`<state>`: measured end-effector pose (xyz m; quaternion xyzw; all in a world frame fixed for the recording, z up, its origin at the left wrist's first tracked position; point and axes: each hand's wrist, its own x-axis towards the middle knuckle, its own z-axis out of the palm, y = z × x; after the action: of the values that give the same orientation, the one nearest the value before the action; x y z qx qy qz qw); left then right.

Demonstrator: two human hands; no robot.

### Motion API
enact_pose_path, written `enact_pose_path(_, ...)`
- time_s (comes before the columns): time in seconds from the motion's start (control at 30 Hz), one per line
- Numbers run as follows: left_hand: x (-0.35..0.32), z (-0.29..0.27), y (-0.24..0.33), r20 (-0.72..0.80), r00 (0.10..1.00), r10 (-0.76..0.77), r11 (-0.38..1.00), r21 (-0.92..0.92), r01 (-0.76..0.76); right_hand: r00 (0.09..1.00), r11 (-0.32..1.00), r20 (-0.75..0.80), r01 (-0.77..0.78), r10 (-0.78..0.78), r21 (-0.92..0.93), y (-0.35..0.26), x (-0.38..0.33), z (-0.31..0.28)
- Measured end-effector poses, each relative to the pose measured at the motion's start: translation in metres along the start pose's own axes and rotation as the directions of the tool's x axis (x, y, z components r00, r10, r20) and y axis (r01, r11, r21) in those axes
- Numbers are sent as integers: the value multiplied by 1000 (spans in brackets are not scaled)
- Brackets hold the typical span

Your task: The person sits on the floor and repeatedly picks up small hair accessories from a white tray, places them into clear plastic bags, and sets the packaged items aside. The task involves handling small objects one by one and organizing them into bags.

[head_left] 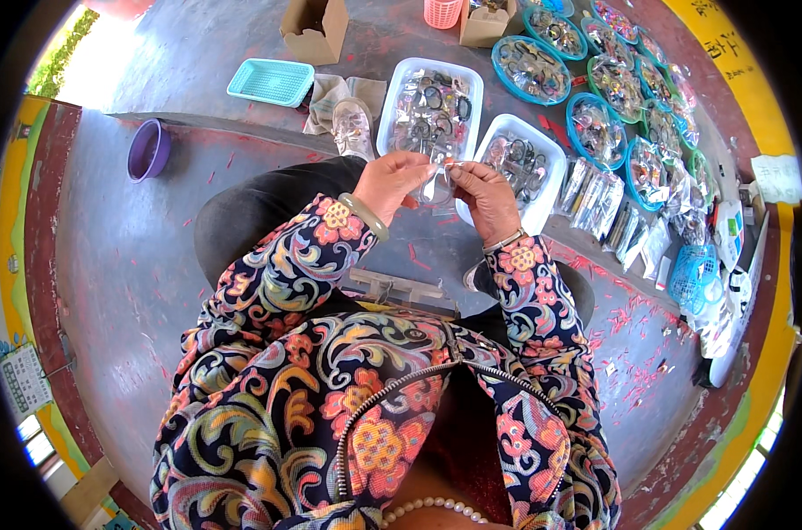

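Note:
My left hand [390, 187] and my right hand [491, 198] meet in front of me, fingers pinched. Between them is a small clear plastic bag [435, 189] with something pale in it, too small to make out. Both hands grip its upper edge. Just beyond them stands a white plastic bin [386, 110] of small packaged pieces, several with dark rings. A second white bin [556, 184], holding similar dark looped pieces, sits beside my right hand.
At the right are several round baskets [573, 104] of bagged goods and rows of clear packets [588, 196]. A turquoise basket [268, 81], a cardboard box [324, 42] and a purple basin [148, 150] stand to the left. A wooden stool [399, 284] is between my legs. Red scraps litter the floor.

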<state>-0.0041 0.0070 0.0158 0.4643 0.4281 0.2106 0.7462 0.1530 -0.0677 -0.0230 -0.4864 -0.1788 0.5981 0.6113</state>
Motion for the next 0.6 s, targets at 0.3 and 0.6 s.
enact_pose_path(0.3,8,-5,-7,66,993,-97,989,-105,103,996,988,80,58,-47,-142,-1,-3,6)
enact_pose_path(0.6,9,-6,-12,111,986,-126,989,-65,133,997,995,2,77,-77,-68,-2,-1,3)
